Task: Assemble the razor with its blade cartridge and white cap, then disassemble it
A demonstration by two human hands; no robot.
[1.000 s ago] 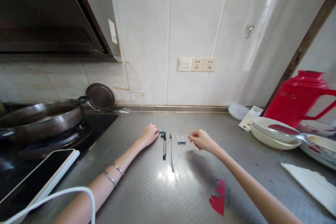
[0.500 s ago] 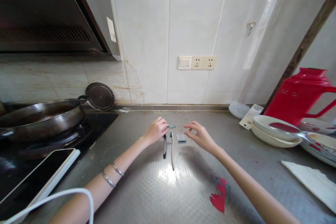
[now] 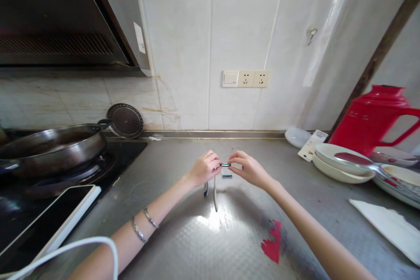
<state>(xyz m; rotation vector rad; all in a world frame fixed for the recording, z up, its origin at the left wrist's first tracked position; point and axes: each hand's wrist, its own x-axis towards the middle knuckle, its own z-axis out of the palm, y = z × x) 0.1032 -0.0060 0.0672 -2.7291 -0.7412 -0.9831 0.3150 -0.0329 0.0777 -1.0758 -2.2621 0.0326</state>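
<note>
My left hand (image 3: 205, 168) pinches the left end of a small slim green-and-dark strip (image 3: 225, 165), held just above the counter. Thumb and fingertips of my right hand (image 3: 246, 167) close on its right end. Right below the strip lies a small clear piece with a dark green edge (image 3: 227, 176). A black-and-silver stick (image 3: 206, 189) pokes out from under my left hand, its upper part hidden. Beside it is a thin, curved, pale stick (image 3: 215, 197), its top also covered by the fingers.
Torn red scraps (image 3: 273, 245) lie on the metal counter (image 3: 183, 240). A pan (image 3: 78, 140) and a phone (image 3: 49, 223) with a white cable (image 3: 82, 239) are at left. Bowls (image 3: 341, 170), a red thermos jug (image 3: 377, 118) and a white sheet (image 3: 387, 227) stand or lie right.
My left hand has moved right with the green-and-dark strip. My right hand has come in slightly and closed on the strip's other end. The things on the counter have stayed put.
</note>
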